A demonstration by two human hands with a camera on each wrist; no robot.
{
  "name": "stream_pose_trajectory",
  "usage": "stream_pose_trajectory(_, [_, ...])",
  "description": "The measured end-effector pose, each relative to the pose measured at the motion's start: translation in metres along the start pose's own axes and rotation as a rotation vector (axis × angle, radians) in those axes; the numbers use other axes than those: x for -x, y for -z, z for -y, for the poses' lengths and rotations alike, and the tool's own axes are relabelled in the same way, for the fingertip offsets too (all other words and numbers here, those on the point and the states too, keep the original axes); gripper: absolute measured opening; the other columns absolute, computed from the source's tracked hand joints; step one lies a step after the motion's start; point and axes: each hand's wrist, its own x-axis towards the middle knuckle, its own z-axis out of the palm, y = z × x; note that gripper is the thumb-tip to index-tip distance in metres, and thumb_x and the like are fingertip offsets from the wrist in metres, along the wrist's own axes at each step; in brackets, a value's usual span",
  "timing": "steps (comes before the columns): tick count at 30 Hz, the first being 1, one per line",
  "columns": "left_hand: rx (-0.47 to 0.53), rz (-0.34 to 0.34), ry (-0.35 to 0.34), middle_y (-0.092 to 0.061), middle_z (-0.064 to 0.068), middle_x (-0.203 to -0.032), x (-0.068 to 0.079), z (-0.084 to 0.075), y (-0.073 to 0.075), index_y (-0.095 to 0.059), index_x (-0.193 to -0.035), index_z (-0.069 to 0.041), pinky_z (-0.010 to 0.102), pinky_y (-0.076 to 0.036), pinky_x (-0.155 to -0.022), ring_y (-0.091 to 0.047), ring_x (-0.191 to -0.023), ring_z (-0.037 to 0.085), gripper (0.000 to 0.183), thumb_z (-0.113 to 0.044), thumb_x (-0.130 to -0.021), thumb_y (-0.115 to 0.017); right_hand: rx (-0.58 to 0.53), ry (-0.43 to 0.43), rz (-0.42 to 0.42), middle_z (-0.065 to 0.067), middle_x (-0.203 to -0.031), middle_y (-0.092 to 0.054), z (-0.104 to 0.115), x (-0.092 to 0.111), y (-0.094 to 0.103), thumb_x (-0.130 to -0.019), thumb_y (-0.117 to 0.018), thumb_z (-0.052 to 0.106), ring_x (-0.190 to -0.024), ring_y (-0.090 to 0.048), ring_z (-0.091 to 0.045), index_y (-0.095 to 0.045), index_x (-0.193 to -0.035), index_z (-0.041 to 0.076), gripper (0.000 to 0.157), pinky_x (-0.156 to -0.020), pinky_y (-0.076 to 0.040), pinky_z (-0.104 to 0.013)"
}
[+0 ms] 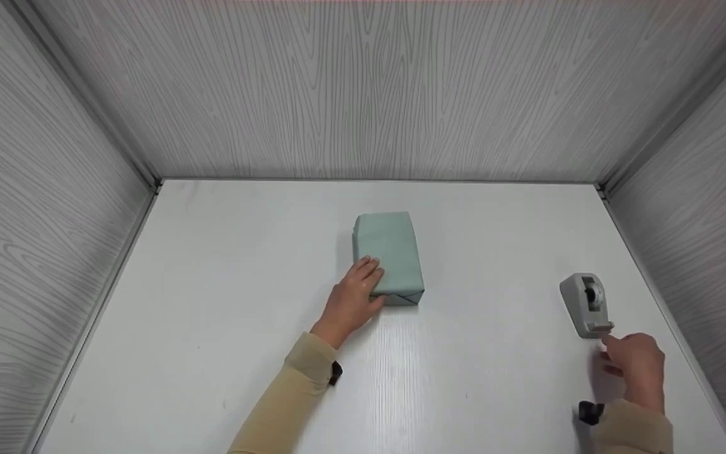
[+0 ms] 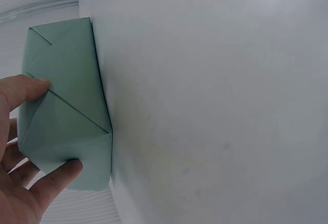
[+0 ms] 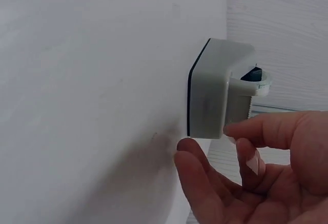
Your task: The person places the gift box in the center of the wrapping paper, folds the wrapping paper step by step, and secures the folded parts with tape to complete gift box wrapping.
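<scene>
A box wrapped in pale green paper [image 1: 391, 249] lies on the white table, its near end closed by folded flaps. My left hand [image 1: 353, 299] grips it at the near left corner. In the left wrist view the thumb [image 2: 33, 86] presses the folded end, and another finger bears on the box's side. On the right stands a grey tape dispenser [image 1: 583, 306] with a tape roll [image 1: 593, 295]. My right hand [image 1: 637, 366] is at the dispenser's front end. The right thumb and a finger pinch beside the toothed cutter [image 3: 250, 107]; the clear tape there is hard to make out.
The white table [image 1: 243, 252] is bordered by grey wood-grain panels [image 1: 363, 88] at the back and on both sides. The dispenser stands close to the right panel [image 1: 709, 208].
</scene>
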Motion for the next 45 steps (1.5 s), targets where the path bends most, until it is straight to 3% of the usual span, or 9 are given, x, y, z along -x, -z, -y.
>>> stream_pose_trajectory(3, [-0.001,-0.002,-0.004,-0.053,0.011,-0.140,0.000,0.001,0.000,-0.063,-0.128,-0.002,0.038,-0.046,-0.099,-0.042,-0.136,0.027,0.049,-0.021,-0.086,-0.078,-0.145,0.014,0.079,-0.010,-0.084,-0.067,0.010,0.009,-0.008,-0.098,-0.049,0.024,-0.070,-0.070,-0.018,-0.039,-0.126,-0.022,0.055,-0.069,-0.054,-0.033])
stream_pose_trajectory(6, [-0.002,-0.006,-0.006,-0.053,0.011,-0.140,0.000,0.001,0.000,-0.062,-0.128,-0.001,0.039,-0.047,-0.098,-0.042,-0.135,0.028,0.049,-0.021,-0.086,-0.078,-0.193,0.081,0.141,-0.013,-0.093,-0.061,0.025,0.017,-0.023,-0.102,-0.050,0.032,-0.079,-0.068,-0.017,-0.045,-0.123,-0.016,0.052,-0.071,-0.057,-0.032])
stream_pose_trajectory(15, [0.012,0.012,0.005,-0.052,0.011,-0.142,0.001,0.001,0.001,-0.061,-0.130,-0.001,0.039,-0.047,-0.098,-0.040,-0.137,0.027,0.050,-0.021,-0.087,-0.077,-0.169,0.286,0.253,-0.013,-0.090,-0.061,0.081,0.036,-0.088,-0.094,-0.062,0.048,-0.084,-0.067,-0.021,-0.057,-0.098,-0.004,0.053,-0.069,-0.057,-0.035])
stream_pose_trajectory(20, [0.019,0.006,0.001,-0.052,0.012,-0.141,0.002,0.001,0.000,-0.061,-0.129,0.000,0.039,-0.047,-0.097,-0.040,-0.137,0.028,0.049,-0.020,-0.087,-0.077,-0.196,0.461,0.424,-0.017,-0.098,-0.064,0.106,0.048,-0.128,-0.096,-0.064,0.038,-0.087,-0.067,-0.025,-0.060,-0.100,-0.003,0.041,-0.070,-0.057,-0.038])
stream_pose_trajectory(26, [0.008,-0.014,-0.017,-0.053,0.012,-0.140,0.001,0.002,0.000,-0.062,-0.128,-0.001,0.040,-0.048,-0.097,-0.041,-0.136,0.028,0.048,-0.020,-0.086,-0.077,-0.267,0.600,0.638,-0.021,-0.099,-0.063,0.130,0.058,-0.167,-0.097,-0.064,0.024,-0.089,-0.066,-0.031,-0.059,-0.121,0.000,0.034,-0.072,-0.057,-0.041])
stream_pose_trajectory(36, [-0.012,-0.024,-0.031,-0.053,0.012,-0.140,0.002,0.003,-0.001,-0.062,-0.128,-0.001,0.040,-0.049,-0.094,-0.041,-0.136,0.027,0.049,-0.020,-0.086,-0.077,-0.430,0.578,0.813,-0.019,-0.101,-0.062,0.161,0.065,-0.202,-0.096,-0.065,0.019,-0.088,-0.065,-0.031,-0.048,-0.140,0.002,0.050,-0.073,-0.056,-0.041])
stream_pose_trajectory(40, [-0.018,-0.031,-0.039,-0.054,0.012,-0.139,0.002,0.003,-0.002,-0.061,-0.128,-0.002,0.040,-0.050,-0.094,-0.042,-0.136,0.027,0.049,-0.020,-0.086,-0.078,-0.501,0.534,0.840,-0.011,-0.098,-0.062,0.168,0.064,-0.207,-0.095,-0.067,0.024,-0.086,-0.063,-0.025,-0.045,-0.141,0.001,0.056,-0.072,-0.054,-0.037])
stream_pose_trajectory(45, [-0.029,-0.030,-0.040,-0.053,0.011,-0.140,0.003,0.004,-0.002,-0.060,-0.129,-0.003,0.040,-0.051,-0.091,-0.041,-0.136,0.026,0.050,-0.022,-0.087,-0.078,-0.583,0.469,0.852,-0.008,-0.095,-0.061,0.176,0.063,-0.212,-0.094,-0.068,0.023,-0.083,-0.061,-0.021,-0.047,-0.139,0.004,0.053,-0.070,-0.053,-0.034])
